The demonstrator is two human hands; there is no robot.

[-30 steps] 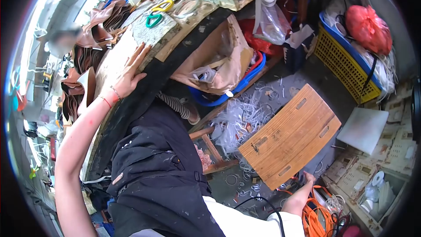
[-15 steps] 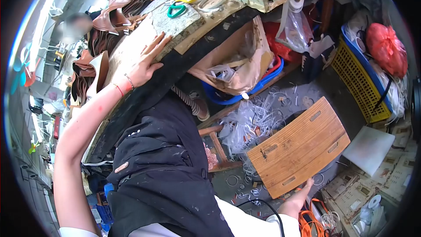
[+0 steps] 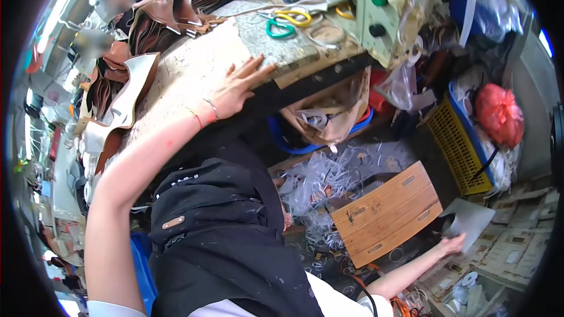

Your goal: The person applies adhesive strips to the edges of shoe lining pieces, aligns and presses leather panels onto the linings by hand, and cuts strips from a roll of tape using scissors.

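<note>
My left hand (image 3: 238, 85) lies on the workbench top (image 3: 197, 61) near its front edge, fingers stretched out and holding nothing. Green-handled scissors (image 3: 280, 29) and yellow-handled scissors (image 3: 294, 17) lie on the bench beyond its fingertips. Low on the right, my right hand (image 3: 451, 245) is closed on the near edge of a flat, whitish translucent board (image 3: 472, 222), which is tilted up beside a wooden stool (image 3: 388, 214). The far part of that hand's fingers is hard to make out.
Stacked brown leather pieces (image 3: 176, 0) lie on the bench. Beneath it is a lined blue basin (image 3: 282, 135). Clear plastic scraps (image 3: 329, 182) litter the floor. A yellow crate (image 3: 458, 147) with a red bag (image 3: 499, 115) stands right. Pale crates (image 3: 511, 240) line the lower right.
My right hand has reached outward from beside the stool to the whitish board, which now tilts up in its grip. My left hand stays on the bench while the view has shifted.
</note>
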